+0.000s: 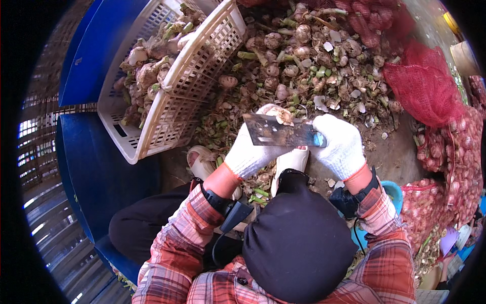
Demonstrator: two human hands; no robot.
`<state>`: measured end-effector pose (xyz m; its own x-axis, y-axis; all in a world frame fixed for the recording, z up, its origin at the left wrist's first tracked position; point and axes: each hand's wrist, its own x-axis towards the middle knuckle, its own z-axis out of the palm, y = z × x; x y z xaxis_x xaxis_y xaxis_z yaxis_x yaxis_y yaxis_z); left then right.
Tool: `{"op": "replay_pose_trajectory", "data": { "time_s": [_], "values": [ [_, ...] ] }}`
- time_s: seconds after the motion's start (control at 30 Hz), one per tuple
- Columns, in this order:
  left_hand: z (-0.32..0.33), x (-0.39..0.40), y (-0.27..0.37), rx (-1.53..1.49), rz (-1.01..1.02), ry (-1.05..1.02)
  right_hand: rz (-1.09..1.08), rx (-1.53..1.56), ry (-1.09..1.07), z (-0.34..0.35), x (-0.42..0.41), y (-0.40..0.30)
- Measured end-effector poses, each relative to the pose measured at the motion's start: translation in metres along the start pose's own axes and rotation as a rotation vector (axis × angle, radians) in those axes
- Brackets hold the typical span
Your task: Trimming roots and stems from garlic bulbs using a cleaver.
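My right hand (340, 146), in a white knit glove, grips the blue handle of a broad-bladed knife (283, 131). The dirty rectangular blade reaches left, across the front of my left hand (246, 152), gloved the same way. My left hand holds a garlic bulb (280, 113), which shows above the blade's upper edge. Part of the bulb and most of the left fingers are hidden behind the blade, so I cannot tell where the edge meets the bulb. Beyond both hands spreads a heap of garlic bulbs (283, 70) with cut green stems, roots and loose skins.
A white plastic crate (167, 91) of garlic bulbs leans tilted at the left, beside blue panels (102, 152). Red mesh sacks (421, 83) of garlic line the right. A light-blue basin (393, 195) sits beside my right wrist. My pale sandals (292, 161) rest among trimmings. A person's arm (448, 262) shows lower right.
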<state>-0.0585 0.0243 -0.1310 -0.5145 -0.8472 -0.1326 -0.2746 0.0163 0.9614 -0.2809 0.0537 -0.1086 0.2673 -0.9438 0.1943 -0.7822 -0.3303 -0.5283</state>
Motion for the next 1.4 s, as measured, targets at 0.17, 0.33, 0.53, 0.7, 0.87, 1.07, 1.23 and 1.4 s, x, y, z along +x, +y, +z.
{"op": "replay_pose_trajectory", "data": {
  "time_s": [0.17,0.33,0.53,0.7,0.87,1.07,1.23,1.4],
  "values": [
    [-0.007,-0.005,0.025,0.019,-0.192,-0.010,0.036,0.019,-0.002,0.015,-0.004,0.003],
    [-0.005,-0.003,0.014,-0.541,-0.357,0.226,0.518,-0.003,-0.094,-0.016,-0.016,0.047],
    [-0.009,0.002,0.031,0.134,-0.056,0.029,0.138,0.694,0.006,-0.005,0.031,-0.018],
    [-0.019,-0.014,0.020,-0.313,0.019,0.141,0.672,1.426,0.001,0.003,0.027,0.000],
    [-0.012,0.010,0.040,-0.270,-0.064,0.204,0.629,0.818,0.049,0.004,0.015,0.002],
    [-0.033,0.005,0.025,0.143,0.065,0.229,0.103,0.185,0.098,-0.022,0.039,-0.036],
    [-0.033,0.017,0.062,0.440,0.305,0.211,0.406,0.051,-0.163,-0.010,0.019,0.048],
    [-0.130,0.018,0.059,0.841,0.378,0.573,0.446,0.015,0.134,0.002,0.038,0.072]
  ]
}}
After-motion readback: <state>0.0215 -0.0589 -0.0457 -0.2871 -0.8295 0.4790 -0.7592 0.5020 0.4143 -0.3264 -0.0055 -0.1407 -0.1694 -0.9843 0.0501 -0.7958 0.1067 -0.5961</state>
